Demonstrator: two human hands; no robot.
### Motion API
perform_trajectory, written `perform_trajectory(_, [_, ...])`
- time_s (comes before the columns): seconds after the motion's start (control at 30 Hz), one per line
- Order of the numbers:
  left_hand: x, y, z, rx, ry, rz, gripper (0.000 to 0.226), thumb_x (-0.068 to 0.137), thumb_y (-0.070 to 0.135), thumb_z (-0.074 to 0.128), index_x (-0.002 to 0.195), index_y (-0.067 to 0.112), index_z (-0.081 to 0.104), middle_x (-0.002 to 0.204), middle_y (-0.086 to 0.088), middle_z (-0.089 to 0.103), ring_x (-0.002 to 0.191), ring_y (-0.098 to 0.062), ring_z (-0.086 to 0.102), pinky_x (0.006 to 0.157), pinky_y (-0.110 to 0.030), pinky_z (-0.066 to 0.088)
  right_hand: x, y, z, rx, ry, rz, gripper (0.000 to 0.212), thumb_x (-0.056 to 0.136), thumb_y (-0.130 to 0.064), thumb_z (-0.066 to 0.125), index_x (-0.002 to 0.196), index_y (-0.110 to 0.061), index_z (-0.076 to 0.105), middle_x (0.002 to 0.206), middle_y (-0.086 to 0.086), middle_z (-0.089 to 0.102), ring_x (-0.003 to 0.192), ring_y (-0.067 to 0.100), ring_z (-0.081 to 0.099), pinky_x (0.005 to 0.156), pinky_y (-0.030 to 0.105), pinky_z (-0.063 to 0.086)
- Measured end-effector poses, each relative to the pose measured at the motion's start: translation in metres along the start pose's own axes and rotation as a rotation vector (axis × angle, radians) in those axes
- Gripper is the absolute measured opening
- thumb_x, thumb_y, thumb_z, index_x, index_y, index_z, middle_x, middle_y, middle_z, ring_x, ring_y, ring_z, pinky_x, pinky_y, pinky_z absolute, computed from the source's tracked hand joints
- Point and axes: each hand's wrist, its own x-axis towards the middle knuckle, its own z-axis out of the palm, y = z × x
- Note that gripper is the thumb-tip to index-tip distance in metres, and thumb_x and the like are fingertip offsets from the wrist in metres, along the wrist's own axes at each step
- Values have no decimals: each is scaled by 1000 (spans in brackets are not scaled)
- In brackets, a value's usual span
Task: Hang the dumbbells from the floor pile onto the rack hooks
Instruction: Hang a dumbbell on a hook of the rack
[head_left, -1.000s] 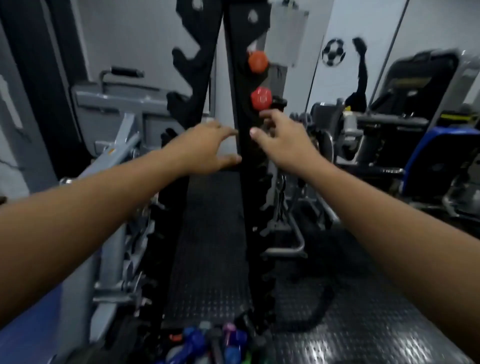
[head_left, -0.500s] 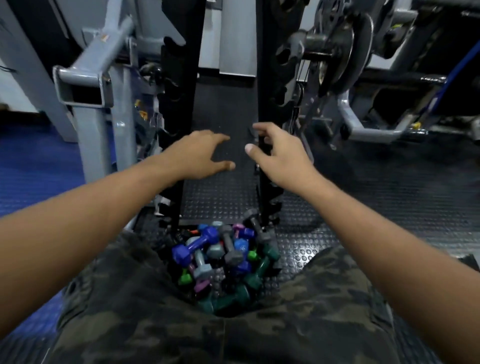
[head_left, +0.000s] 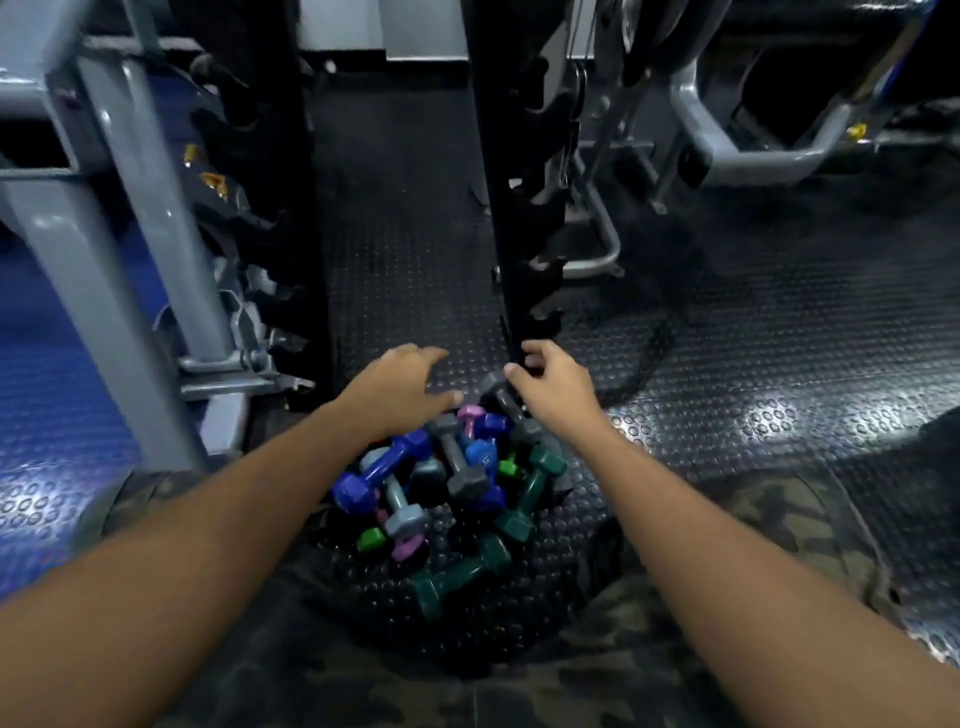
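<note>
Head view, looking down at a pile of dumbbells (head_left: 447, 483) lying on the studded black floor mat (head_left: 727, 364) between the person's knees, at the foot of the rack. The pile mixes blue, grey, green, teal, pink and purple pieces; a teal dumbbell (head_left: 460, 574) lies at its near edge, a blue dumbbell (head_left: 382, 470) at its left, and a dark grey dumbbell (head_left: 460, 460) on top near the middle. No container holds them; they rest loose on the mat.

The rack's right upright (head_left: 511, 208) rises just behind the pile, its black hooks (head_left: 543, 260) all bare in this view; the left upright (head_left: 283, 208) stands beside a grey machine frame (head_left: 119, 260).

The left hand (head_left: 400, 387) hovers over the far left of the pile, fingers spread and relaxed, holding nothing. The right hand (head_left: 553, 387) is at the far right of the pile, thumb and fingers loosely curved beside the head of a grey dumbbell (head_left: 506, 402); whether it touches or grips that piece cannot be told.

Compared with half a second earlier, both hands have dropped from mid-upright height to the pile, and the view has tilted further down, so the dumbbells sit nearer the frame's centre. The pile itself looks unchanged.
</note>
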Motion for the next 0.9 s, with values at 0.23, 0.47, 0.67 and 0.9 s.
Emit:
perform_trajectory(0.23, [70, 17, 64, -8, -149, 24, 71, 92, 53, 68, 149, 16, 48, 146, -13, 53, 133, -30, 50, 109, -41, 43, 48, 113, 26, 134, 144, 404, 45, 97, -34, 67, 134, -11, 60, 121, 8, 70, 110, 28, 66, 89, 31, 50])
perform_trajectory(0.47, [166, 29, 155, 22, -259, 14, 70, 90, 48, 72, 148, 18, 47, 147, -15, 50, 133, -31, 49, 110, -41, 43, 92, 207, 61, 133, 105, 552, 42, 96, -29, 65, 131, -8, 59, 116, 12, 70, 96, 26, 65, 80, 31, 51])
perform_trajectory(0.67, [230, 32, 240, 88, -310, -34, 72, 88, 46, 75, 149, 20, 47, 143, -9, 53, 130, -31, 53, 107, -44, 46, 111, 261, 102, 219, 166, 632, 45, 94, -24, 66, 136, -11, 61, 112, 5, 71, 91, 22, 71, 78, 36, 62])
perform_trajectory(0.9, [268, 51, 309, 166, -338, 0, 57, 84, 26, 76, 136, 22, 54, 136, -6, 58, 122, -35, 60, 95, -46, 54, 120, 274, 132, 272, 247, 611, 35, 97, -20, 65, 132, -18, 64, 123, 0, 65, 114, 18, 63, 102, 34, 52])
